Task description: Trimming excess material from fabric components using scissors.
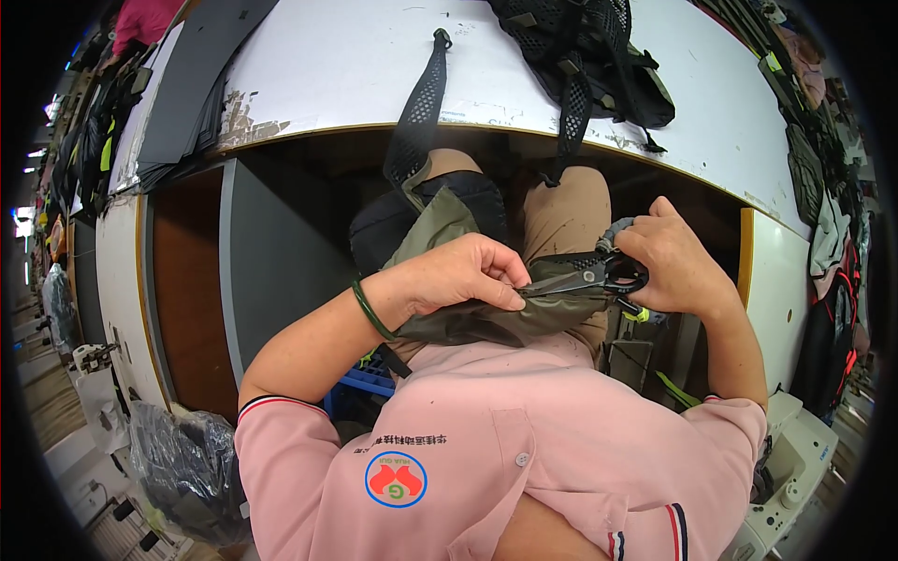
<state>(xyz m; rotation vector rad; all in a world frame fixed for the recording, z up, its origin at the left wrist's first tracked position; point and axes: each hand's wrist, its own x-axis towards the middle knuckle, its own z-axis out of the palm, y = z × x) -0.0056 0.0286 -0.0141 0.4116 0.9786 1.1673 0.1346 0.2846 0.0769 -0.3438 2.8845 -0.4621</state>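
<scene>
Olive-green fabric [440, 222] with black mesh straps [418, 117] sewn to it lies across my lap, one strap running up onto the table. My left hand [463, 273], with a dark green bangle at its wrist, pinches the fabric edge between thumb and fingers. My right hand [675, 257] grips a pair of scissors [582, 278] by the handles, one of them wrapped in grey. The blades point left, and their tips reach the fabric right beside my left fingertips. Whether the blades have a thread or cloth between them is too small to tell.
A white table [337, 75] with a chipped edge spans the far side. On it are dark grey sheets [201, 79] and a black mesh bag piece [599, 65]. A grey panel [281, 234] stands left of my knees. Machines, such as a sewing machine [790, 477], and plastic-wrapped goods [187, 467] flank me.
</scene>
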